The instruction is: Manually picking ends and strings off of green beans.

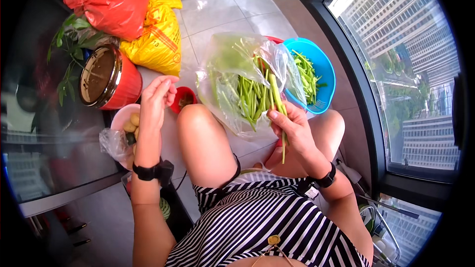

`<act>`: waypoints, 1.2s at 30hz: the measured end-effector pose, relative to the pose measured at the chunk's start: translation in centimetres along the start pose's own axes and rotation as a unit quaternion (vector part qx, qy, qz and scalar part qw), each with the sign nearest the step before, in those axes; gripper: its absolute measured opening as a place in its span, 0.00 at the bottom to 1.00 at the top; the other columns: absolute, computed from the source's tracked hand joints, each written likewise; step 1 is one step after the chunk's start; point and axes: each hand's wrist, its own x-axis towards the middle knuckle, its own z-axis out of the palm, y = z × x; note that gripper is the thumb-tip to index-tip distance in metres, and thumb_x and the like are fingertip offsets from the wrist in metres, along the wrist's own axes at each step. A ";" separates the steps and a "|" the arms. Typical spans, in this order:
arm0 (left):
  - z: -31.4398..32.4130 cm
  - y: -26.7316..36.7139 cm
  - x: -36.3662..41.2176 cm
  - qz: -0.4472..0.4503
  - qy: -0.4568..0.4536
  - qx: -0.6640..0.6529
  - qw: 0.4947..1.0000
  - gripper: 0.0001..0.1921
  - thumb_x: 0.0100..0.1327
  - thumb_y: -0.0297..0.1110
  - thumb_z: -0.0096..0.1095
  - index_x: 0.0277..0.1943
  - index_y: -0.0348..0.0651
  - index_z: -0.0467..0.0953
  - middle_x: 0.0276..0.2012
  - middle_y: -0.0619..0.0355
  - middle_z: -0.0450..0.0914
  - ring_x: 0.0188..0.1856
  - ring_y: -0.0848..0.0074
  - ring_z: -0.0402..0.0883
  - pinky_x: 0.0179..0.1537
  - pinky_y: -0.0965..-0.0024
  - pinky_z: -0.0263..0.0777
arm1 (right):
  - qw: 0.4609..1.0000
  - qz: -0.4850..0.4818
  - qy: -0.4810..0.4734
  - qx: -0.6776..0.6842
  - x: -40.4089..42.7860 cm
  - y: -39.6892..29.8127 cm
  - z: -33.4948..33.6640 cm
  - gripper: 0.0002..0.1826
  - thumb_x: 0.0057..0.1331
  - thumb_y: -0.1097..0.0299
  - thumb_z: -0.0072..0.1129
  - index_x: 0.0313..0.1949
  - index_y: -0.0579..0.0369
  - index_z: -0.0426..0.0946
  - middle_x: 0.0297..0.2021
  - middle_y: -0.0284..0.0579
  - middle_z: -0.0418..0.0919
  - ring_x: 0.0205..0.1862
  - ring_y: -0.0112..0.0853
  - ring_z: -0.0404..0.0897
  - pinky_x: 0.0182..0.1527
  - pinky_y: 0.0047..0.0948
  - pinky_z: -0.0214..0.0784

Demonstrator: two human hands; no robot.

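Note:
Green vegetable stems [276, 91] are gripped in my right hand [291, 122], their thin ends pointing down past my fingers. Behind them lies a clear plastic bag [219, 81], its mouth spread, with many more long green stems [250, 98] inside. Just right of the bag, partly covered by it, a blue plastic basket [328, 85] holds short cut green pieces [306, 76]. My left hand [160, 91] is raised with bent fingers above a small red bowl [182, 98] that has brownish scraps in it. Whether something tiny sits between the left fingertips cannot be told.
Left of my left hand stand a red plant pot [128, 83] and a pink basin [120, 116] with potatoes [130, 126]. Tied red [115, 9] and yellow [157, 40] plastic bags sit beyond on the tiled floor [207, 11]. A window frame [356, 92] runs along the right.

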 end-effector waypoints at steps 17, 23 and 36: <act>15.8 -0.7 -6.4 -0.014 -0.130 -0.077 0.988 0.10 0.67 0.35 0.55 0.42 0.36 0.76 0.34 0.58 0.81 0.33 0.80 0.79 0.35 0.78 0.70 | 0.991 0.057 -0.075 0.092 -1.7 -0.1 -2.1 0.14 0.67 0.58 0.56 0.42 0.55 0.79 0.23 0.30 0.78 0.15 0.12 0.55 0.17 0.16 0.43; 16.8 -1.1 -7.1 0.021 -0.108 -0.037 0.993 0.09 0.67 0.33 0.55 0.40 0.35 0.75 0.32 0.58 0.80 0.31 0.79 0.80 0.35 0.78 0.72 | 0.992 -0.056 -0.114 -0.018 -1.4 1.9 -3.1 0.10 0.65 0.64 0.60 0.41 0.57 0.79 0.24 0.29 0.77 0.22 0.14 0.66 0.24 0.16 0.57; 18.3 -1.7 -8.8 0.127 -0.126 -0.085 0.980 0.07 0.63 0.19 0.55 0.44 0.31 0.74 0.38 0.51 0.79 0.40 0.69 0.82 0.46 0.69 0.75 | 0.976 0.019 0.014 0.214 -2.0 0.5 -2.1 0.10 0.68 0.67 0.53 0.36 0.60 0.78 0.21 0.36 0.76 0.16 0.15 0.59 0.19 0.16 0.47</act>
